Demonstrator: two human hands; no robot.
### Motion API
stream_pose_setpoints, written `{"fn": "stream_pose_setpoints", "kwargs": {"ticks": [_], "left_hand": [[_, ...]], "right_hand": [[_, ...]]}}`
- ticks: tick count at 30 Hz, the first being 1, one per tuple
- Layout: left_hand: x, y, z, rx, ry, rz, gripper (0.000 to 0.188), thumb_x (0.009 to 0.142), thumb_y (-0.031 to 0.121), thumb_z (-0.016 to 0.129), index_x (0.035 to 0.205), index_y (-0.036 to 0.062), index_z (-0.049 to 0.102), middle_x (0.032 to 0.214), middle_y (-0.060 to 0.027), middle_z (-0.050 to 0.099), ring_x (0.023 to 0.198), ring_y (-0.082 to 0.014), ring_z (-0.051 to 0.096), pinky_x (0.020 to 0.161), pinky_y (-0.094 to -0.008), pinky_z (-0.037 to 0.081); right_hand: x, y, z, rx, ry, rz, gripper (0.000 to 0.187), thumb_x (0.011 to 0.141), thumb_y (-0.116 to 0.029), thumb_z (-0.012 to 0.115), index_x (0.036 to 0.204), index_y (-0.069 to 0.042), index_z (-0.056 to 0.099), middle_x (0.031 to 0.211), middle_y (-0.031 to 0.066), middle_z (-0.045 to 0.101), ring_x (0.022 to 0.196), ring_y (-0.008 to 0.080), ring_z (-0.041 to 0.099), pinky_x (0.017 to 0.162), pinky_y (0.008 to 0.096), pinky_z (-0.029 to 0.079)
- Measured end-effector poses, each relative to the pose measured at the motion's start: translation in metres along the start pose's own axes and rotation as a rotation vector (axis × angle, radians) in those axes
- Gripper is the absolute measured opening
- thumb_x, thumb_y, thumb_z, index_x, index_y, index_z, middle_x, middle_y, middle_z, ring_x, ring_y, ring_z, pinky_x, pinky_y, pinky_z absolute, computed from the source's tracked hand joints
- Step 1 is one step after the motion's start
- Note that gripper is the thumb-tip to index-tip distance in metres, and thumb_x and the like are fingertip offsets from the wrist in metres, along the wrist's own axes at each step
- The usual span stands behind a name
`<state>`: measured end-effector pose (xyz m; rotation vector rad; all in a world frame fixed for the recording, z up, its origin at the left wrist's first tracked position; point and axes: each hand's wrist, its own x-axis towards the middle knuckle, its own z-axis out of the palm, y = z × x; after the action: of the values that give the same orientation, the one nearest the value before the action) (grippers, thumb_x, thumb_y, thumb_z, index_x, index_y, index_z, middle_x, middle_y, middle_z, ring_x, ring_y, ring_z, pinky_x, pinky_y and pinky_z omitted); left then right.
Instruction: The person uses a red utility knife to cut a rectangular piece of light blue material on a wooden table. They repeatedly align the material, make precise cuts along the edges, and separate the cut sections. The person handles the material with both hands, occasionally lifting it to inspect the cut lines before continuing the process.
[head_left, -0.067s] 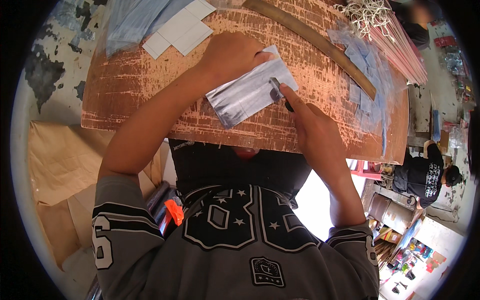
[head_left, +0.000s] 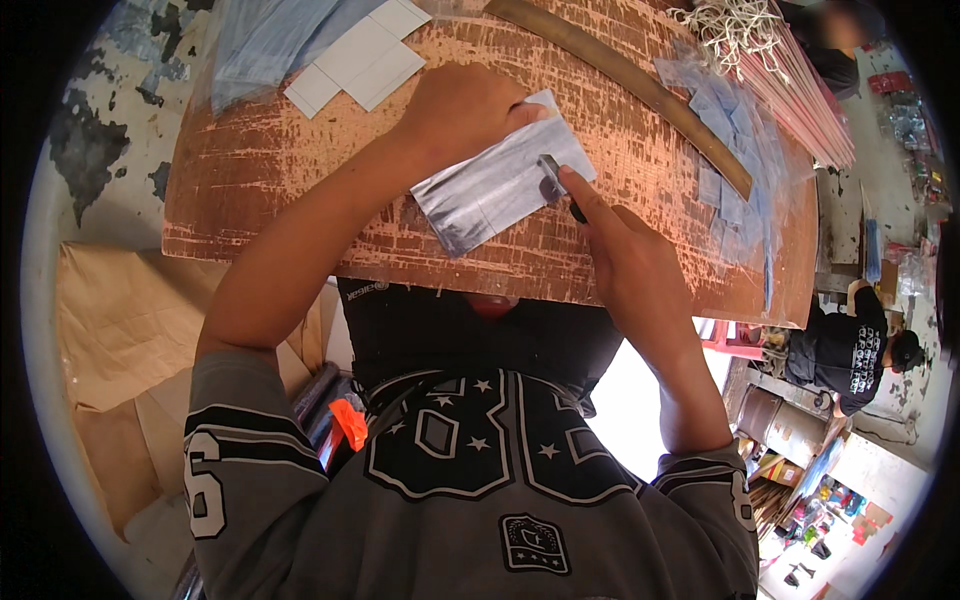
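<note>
A stack of thin, silvery-grey, see-through plastic sheets (head_left: 485, 195) lies slanted on the scratched wooden table near its front edge. My left hand (head_left: 468, 108) is closed at the far edge of the stack, its thumb pressing the upper right part. What lies under the curled fingers is hidden. In my right hand (head_left: 625, 240) is a knife (head_left: 549, 167) with a short metal blade, my index finger stretched along its back. The blade rests on the right half of the sheets. Most of the handle is covered by my fingers; a dark bit shows.
White card pieces (head_left: 370, 75) and bluish plastic film (head_left: 270, 50) lie at the far left. A curved wooden strip (head_left: 640, 85) crosses the far right, near plastic scraps (head_left: 725, 150) and pink sticks with white strings (head_left: 790, 90). Another person (head_left: 850, 345) works at the right.
</note>
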<state>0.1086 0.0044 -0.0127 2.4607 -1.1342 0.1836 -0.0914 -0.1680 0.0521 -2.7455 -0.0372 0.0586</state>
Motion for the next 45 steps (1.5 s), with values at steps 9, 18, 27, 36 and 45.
{"fn": "stream_pose_setpoints", "kwargs": {"ticks": [9,18,27,36,45], "left_hand": [[-0.001,0.0,0.001,-0.059,0.009,-0.011,0.049,0.1,0.052,0.062,0.081,0.0085,0.074,0.072,-0.0168,0.068,0.071,-0.0389,0.068,0.068,-0.0515,0.052],[-0.001,0.0,0.002,-0.068,0.004,-0.012,0.048,0.1,0.051,0.061,0.081,0.0089,0.074,0.07,-0.0167,0.067,0.069,-0.0386,0.067,0.065,-0.0502,0.05],[0.0,0.0,0.0,-0.07,0.009,0.004,0.05,0.1,0.052,0.061,0.08,0.0077,0.074,0.069,-0.017,0.067,0.068,-0.0389,0.066,0.065,-0.0497,0.051],[-0.001,0.0,0.002,-0.068,0.044,0.028,0.048,0.1,0.049,0.062,0.079,0.0072,0.073,0.068,-0.0175,0.066,0.067,-0.0393,0.066,0.064,-0.0504,0.05],[-0.002,-0.001,-0.001,-0.081,0.013,0.005,0.047,0.1,0.048,0.062,0.08,0.0076,0.074,0.069,-0.0176,0.067,0.068,-0.0392,0.066,0.065,-0.0509,0.051]], "right_hand": [[-0.001,0.003,-0.004,-0.086,-0.035,-0.012,0.06,0.098,-0.002,0.058,0.155,-0.021,0.052,0.086,0.0237,0.066,0.076,0.0438,0.067,0.069,0.0532,0.05],[-0.022,0.008,-0.009,-0.089,-0.094,0.019,0.074,0.092,0.004,0.056,0.158,-0.027,0.045,0.089,0.0192,0.066,0.078,0.042,0.072,0.069,0.0528,0.057],[-0.035,0.011,-0.009,-0.113,-0.092,0.008,0.072,0.094,0.005,0.055,0.159,-0.023,0.045,0.092,0.0187,0.065,0.075,0.0401,0.072,0.067,0.0506,0.058],[-0.031,0.005,-0.02,-0.038,-0.103,0.063,0.062,0.096,0.002,0.059,0.154,-0.021,0.053,0.096,0.0222,0.069,0.084,0.0432,0.07,0.074,0.0513,0.054],[-0.028,-0.006,-0.032,-0.01,-0.085,0.095,0.059,0.098,0.0,0.06,0.152,-0.021,0.055,0.101,0.0224,0.071,0.087,0.043,0.07,0.076,0.0506,0.053]]}}
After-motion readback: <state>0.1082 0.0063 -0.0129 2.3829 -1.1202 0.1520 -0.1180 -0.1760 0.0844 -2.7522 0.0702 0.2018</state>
